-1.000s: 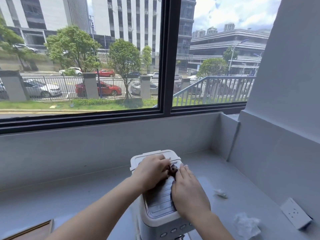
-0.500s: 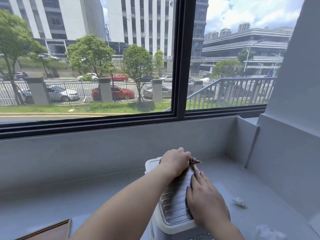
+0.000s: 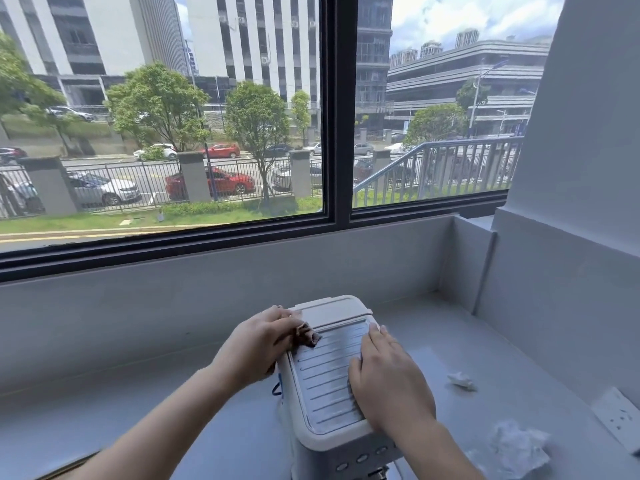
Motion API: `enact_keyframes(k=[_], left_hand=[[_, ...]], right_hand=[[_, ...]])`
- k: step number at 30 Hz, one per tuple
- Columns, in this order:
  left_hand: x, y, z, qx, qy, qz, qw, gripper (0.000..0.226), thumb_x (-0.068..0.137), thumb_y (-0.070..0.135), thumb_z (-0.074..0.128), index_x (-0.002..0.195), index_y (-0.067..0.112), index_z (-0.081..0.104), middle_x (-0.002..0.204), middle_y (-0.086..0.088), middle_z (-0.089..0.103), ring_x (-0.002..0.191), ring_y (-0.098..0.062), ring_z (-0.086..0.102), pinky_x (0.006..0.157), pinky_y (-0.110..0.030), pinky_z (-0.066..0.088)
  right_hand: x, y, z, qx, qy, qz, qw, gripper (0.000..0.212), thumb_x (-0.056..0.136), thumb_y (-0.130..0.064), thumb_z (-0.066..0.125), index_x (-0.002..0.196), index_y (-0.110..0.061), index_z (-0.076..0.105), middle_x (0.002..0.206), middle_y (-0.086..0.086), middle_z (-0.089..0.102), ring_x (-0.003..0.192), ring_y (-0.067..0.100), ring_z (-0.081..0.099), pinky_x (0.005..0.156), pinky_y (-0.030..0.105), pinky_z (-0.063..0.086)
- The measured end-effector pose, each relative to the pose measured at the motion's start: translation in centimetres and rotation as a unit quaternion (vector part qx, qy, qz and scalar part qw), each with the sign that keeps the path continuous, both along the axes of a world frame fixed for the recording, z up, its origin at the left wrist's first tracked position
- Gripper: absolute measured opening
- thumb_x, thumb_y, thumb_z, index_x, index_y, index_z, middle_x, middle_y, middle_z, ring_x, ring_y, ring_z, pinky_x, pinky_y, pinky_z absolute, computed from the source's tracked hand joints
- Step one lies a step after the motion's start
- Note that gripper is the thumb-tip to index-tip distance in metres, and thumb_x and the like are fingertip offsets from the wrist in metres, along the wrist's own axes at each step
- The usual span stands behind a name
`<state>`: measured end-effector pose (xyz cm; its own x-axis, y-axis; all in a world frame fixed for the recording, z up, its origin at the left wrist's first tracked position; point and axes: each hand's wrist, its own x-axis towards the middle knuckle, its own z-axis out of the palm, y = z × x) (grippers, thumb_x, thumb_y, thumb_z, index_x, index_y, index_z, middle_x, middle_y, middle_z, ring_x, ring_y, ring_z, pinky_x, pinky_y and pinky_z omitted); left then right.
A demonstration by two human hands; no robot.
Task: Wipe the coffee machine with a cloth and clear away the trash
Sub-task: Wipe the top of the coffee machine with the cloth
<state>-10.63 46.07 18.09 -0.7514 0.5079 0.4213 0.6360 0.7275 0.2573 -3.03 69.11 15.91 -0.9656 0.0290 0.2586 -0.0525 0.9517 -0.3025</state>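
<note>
Right now the step in hand looks like wiping the top of the coffee machine, which stands on the grey desk under the window, near the corner on the right. The left hand is curled around a small brown cloth and presses it against the rear left edge of the ribbed top plate, while the right hand lies flat with its fingers together on the right side of that plate, steadying the machine. To do this well, I would keep the flat hand bearing down so the body does not slide, and draw the cloth along the grooves rather than across them, since dirt probably settles in the channels; the raised lid strip at the back and the rim deserve a pass too. The machine is a cream-white box with rounded edges, a pale metal plate with parallel ridges on top, and a row of small round buttons on its front face. Two pieces of crumpled white tissue, a small scrap and a larger wad, lie on the desk to its right, not yet cleared.
</note>
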Motion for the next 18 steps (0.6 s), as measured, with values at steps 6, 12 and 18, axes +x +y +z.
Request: enact_keyframes(k=[6,12,18], left_hand=[[-3.2,4.8,0.8,-0.05,-0.057,0.034,0.997,0.028,0.095,0.028,0.05,0.12,0.027,0.063,0.115,0.0,0.061,0.108,-0.026,0.057,0.098,-0.039,0.045],[-3.7,5.2,1.0,0.04,-0.104,0.103,0.988,0.028,0.091,0.021,0.055,0.113,0.031,0.068,0.118,0.005,0.063,0.112,-0.023,0.057,0.101,-0.044,0.042],[3.8,2.4,-1.6,0.159,-0.081,0.062,0.982,0.03,0.085,0.01,0.064,0.11,0.026,0.072,0.127,0.014,0.06,0.122,-0.005,0.051,0.1,-0.012,0.033]], right_hand=[[-0.3,0.0,-0.1,0.006,0.0,-0.005,1.0,0.057,0.099,-0.039,0.025,0.151,-0.014,0.03,0.162,0.001,0.023,0.149,0.013,0.017,0.12,0.026,0.011],[-0.1,0.2,-0.1,-0.011,-0.004,-0.007,1.0,0.059,0.098,-0.041,0.026,0.15,-0.015,0.032,0.162,-0.002,0.023,0.149,0.011,0.017,0.119,0.027,0.015],[-0.4,0.2,-0.3,-0.007,0.001,-0.013,1.0,0.06,0.097,-0.041,0.027,0.15,-0.013,0.034,0.161,0.0,0.027,0.148,0.013,0.022,0.118,0.028,0.018]])
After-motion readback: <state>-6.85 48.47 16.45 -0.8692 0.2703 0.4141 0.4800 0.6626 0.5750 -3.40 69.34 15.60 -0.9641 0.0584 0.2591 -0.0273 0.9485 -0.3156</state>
